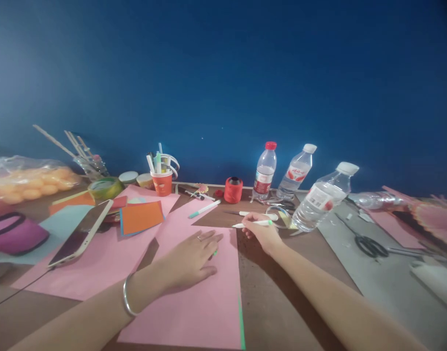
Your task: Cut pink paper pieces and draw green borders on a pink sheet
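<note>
My left hand (pixel 189 256) lies stretched out on a sheet of pink paper (pixel 194 312), wearing a ring and a silver bangle on that arm. A small green bit (pixel 215 252) shows by its fingertips; I cannot make out what it is. Just past the paper's right edge, my right hand (pixel 260 231) grips a white marker with a green end (pixel 258 224), its tip pointing left over the brown table. Green colour runs along the lower right edge of the pink sheet. Another marker, white and teal (pixel 204 209), lies at the sheet's far end.
Behind stand a red cup of pens (pixel 161 183), a red thread spool (pixel 233 190) and several water bottles (pixel 321 197). Leftward lie a phone (pixel 80 234), orange paper (pixel 142 218) and a bag of orange balls (pixel 35 184). Black-handled scissors (pixel 372 246) rest on a grey sheet at right.
</note>
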Available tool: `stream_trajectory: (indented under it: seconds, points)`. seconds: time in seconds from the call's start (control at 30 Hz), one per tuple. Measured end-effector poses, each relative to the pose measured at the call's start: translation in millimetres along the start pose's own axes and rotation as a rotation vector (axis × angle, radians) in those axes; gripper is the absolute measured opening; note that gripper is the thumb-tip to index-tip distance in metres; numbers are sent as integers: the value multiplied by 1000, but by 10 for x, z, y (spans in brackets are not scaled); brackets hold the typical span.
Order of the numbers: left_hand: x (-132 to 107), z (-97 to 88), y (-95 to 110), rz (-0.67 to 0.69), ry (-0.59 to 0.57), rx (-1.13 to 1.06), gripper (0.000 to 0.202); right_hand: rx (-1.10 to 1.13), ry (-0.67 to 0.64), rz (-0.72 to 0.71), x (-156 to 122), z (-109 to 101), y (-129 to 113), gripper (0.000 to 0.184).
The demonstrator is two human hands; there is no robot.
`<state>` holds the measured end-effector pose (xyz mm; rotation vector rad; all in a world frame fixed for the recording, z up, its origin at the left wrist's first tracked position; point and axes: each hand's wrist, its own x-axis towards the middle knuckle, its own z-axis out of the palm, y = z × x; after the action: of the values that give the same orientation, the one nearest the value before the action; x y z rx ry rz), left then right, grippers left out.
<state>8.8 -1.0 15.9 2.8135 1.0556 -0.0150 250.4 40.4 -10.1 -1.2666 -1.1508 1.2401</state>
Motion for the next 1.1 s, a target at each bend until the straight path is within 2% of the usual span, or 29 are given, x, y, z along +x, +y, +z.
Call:
stream_trajectory:
  seconds: [0.23, 0.5, 1.1]
  points:
    - [196, -41, 28, 6, 63, 22, 45, -25, 41, 19, 20, 32, 10, 20]
    - [215, -44, -84, 41, 73, -1, 29, -88, 47, 78, 69, 56, -15, 24]
    - [272, -51, -121, 22, 41, -81, 27, -186, 25, 56, 61, 24, -14, 21]
